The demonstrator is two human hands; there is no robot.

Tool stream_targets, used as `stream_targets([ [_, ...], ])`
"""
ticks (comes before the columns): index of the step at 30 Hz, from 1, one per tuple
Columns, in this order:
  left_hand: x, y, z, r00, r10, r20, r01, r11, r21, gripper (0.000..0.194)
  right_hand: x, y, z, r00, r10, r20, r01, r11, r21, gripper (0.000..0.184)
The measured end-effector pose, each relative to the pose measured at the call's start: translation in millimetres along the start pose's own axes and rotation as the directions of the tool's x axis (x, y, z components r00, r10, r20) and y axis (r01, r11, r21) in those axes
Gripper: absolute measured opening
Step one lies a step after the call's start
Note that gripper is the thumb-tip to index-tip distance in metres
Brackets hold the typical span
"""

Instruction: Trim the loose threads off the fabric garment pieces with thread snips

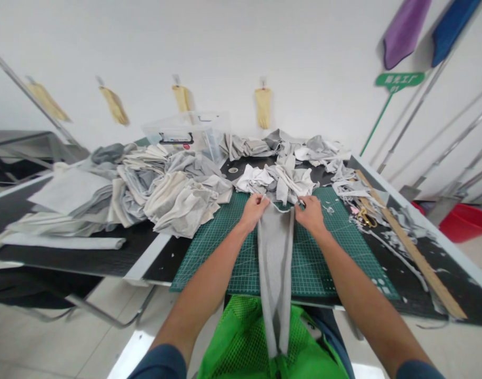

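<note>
A long piece of light grey fabric (276, 252) stretches between my two hands and drapes down over the front edge of the green cutting mat (315, 263), onto my lap. My left hand (255, 210) pinches its far left corner, and my right hand (309, 211) grips the far right corner. The far edge between them sags slightly. Just beyond my fingers lies a heap of white and grey cloth pieces (282, 179). My lap is covered by a bright green mesh garment (241, 337).
Stacked fabric (181, 202) fills the table's left side, before a clear plastic box (213, 142). At right lie a wooden ruler (414, 247), gold-handled scissors (365, 217) and scraps. Yellow gloves (263, 108) hang on the wall. A red bucket (468, 221) stands beyond the right edge.
</note>
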State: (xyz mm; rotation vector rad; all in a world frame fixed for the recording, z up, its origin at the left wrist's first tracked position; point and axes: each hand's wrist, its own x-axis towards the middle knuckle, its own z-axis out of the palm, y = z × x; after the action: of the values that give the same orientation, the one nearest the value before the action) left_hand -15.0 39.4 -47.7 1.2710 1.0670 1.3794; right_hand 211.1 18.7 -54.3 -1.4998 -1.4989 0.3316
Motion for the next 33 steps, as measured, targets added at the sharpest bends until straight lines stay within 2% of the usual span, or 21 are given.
stream_targets([
  [2,-6.1,1.4,5.4,0.994,0.037,0.106,-0.037,0.999,-0.003,0.029,-7.6,-18.2,4.3,0.982,-0.189,-0.006,0.189,0.982,0.016,0.036],
  [3,-8.8,2.1,7.6,0.986,0.053,0.158,-0.051,0.999,-0.015,0.032,-11.8,-26.7,7.4,0.970,-0.242,0.039,0.239,0.968,0.072,0.039],
  [6,-13.4,3.3,12.4,0.970,0.043,0.240,-0.028,0.997,-0.066,0.038,-22.4,-43.7,16.4,0.950,-0.249,0.190,0.215,0.959,0.183,0.050],
  [8,-13.2,2.6,13.8,0.970,-0.028,0.241,0.060,0.991,-0.123,0.041,-25.3,-46.1,18.9,0.945,-0.214,0.246,0.172,0.968,0.182,0.040],
  [12,-8.7,-2.2,15.1,0.962,-0.164,0.217,0.221,0.935,-0.276,0.043,-23.0,-40.7,15.4,0.957,-0.136,0.257,0.062,0.958,0.279,0.037],
  [15,-7.1,-4.9,16.5,0.961,-0.180,0.208,0.240,0.919,-0.313,0.041,-21.6,-38.5,13.9,0.962,-0.127,0.243,0.043,0.946,0.322,0.038],
  [19,-9.0,-2.6,17.7,0.965,-0.173,0.198,0.224,0.935,-0.275,0.040,-21.6,-37.2,17.0,0.959,-0.158,0.237,0.088,0.956,0.281,0.036],
  [22,-10.7,2.9,13.0,0.961,-0.152,0.230,0.174,0.982,-0.078,0.038,-17.9,-30.8,15.8,0.968,-0.142,0.209,0.118,0.986,0.121,0.029],
  [24,-11.8,7.9,5.7,0.953,-0.171,0.249,0.126,0.974,0.186,0.036,-13.6,-23.8,11.4,0.981,-0.029,0.193,0.047,0.995,-0.087,0.023],
  [25,-12.7,10.7,1.3,0.947,-0.200,0.253,0.109,0.937,0.332,0.036,-11.4,-20.0,8.3,0.979,0.046,0.197,-0.009,0.983,-0.185,0.021],
  [26,-14.1,13.7,-2.8,0.925,-0.253,0.282,0.097,0.877,0.470,0.039,-9.7,-16.4,5.1,0.969,0.119,0.216,-0.061,0.963,-0.261,0.019],
  [28,-18.8,19.7,-8.7,0.827,-0.408,0.387,0.045,0.735,0.677,0.049,-8.3,-11.4,-1.0,0.928,0.218,0.302,-0.114,0.938,-0.329,0.022],
  [30,-26.9,24.6,-8.3,0.713,-0.534,0.455,-0.018,0.634,0.773,0.052,-10.5,-10.5,-4.8,0.873,0.235,0.427,-0.107,0.947,-0.302,0.034],
  [31,-31.9,26.1,-5.5,0.681,-0.568,0.462,-0.050,0.593,0.804,0.051,-12.7,-11.7,-5.6,0.840,0.230,0.491,-0.101,0.956,-0.275,0.038],
  [32,-37.3,26.8,-1.3,0.676,-0.571,0.466,-0.077,0.574,0.815,0.049,-15.5,-13.8,-5.6,0.804,0.220,0.552,-0.096,0.965,-0.245,0.040],
  [33,-42.6,26.7,3.8,0.695,-0.549,0.464,-0.083,0.580,0.810,0.046,-18.4,-16.4,-5.0,0.769,0.199,0.607,-0.094,0.975,-0.199,0.040],
])
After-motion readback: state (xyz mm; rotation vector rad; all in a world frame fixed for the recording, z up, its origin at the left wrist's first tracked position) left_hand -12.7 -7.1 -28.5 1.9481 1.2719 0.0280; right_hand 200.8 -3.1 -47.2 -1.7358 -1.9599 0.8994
